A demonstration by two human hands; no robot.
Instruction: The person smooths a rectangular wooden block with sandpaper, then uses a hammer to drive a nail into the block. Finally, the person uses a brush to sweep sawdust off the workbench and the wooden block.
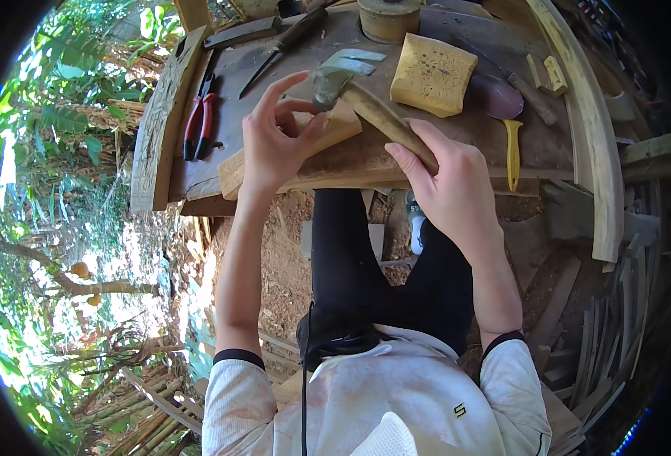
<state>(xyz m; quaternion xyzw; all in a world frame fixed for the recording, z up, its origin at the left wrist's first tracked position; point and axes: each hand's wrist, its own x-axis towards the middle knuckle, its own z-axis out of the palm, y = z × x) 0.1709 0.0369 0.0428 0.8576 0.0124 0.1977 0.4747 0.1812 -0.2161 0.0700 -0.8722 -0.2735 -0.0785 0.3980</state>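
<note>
My right hand [445,163] is wrapped round the wooden handle of a claw hammer [377,114], which slants up to the left with its metal head near my left fingers. Beside that head, my left hand [274,140] has its thumb and a bent finger brought together in a pinch, while the index finger reaches up. Whatever the pinch holds, if anything, is too small or hidden to make out. Beneath the left hand and the hammer lies a pale wooden block [339,132], along the near edge of the brown worktable [233,125].
Red-handled pliers [200,125] and a pointed tool [281,52] lie on the left. A yellow block [432,74], a yellow-handled scraper or brush [512,152] and a round wooden piece [390,20] stand further right and back. Curved timber [590,114] borders the right side.
</note>
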